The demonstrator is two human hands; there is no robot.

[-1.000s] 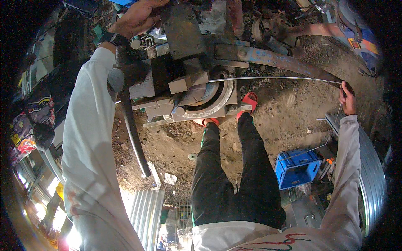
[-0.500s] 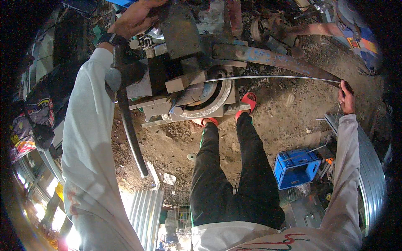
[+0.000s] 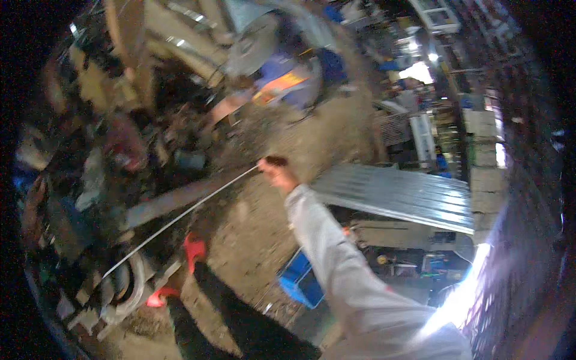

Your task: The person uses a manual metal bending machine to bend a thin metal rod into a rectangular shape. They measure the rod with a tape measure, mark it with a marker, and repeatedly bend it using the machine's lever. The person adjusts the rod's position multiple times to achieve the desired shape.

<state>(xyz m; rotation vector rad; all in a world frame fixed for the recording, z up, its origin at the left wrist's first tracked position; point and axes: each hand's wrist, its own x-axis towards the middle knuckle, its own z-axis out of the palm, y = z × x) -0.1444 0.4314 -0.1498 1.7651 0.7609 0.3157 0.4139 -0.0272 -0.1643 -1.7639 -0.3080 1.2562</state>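
My right hand [image 3: 277, 172] is closed around the far end of a thin, pale metal rod [image 3: 186, 213]. The rod runs straight from there down to the lower left, to a machine with a curved metal rim [image 3: 139, 285]. Beside the rod lies a long flat metal bar [image 3: 162, 206] with worn bluish paint, its end close to my fingers; whether I touch it I cannot tell. My left hand is outside the picture. Motion blur softens much of the view.
Near my red slippers [image 3: 193, 251] is dirt ground [image 3: 240, 228]. A blue plastic crate [image 3: 300, 279] stands by my right forearm. Corrugated metal sheets [image 3: 390, 192] lie to the right. Scrap parts crowd the left, with a blue and orange object [image 3: 288, 81] at the back.
The view has swung to the right, so the machine now sits at the lower left and my left hand has gone out of sight. My right hand still grips the rod.
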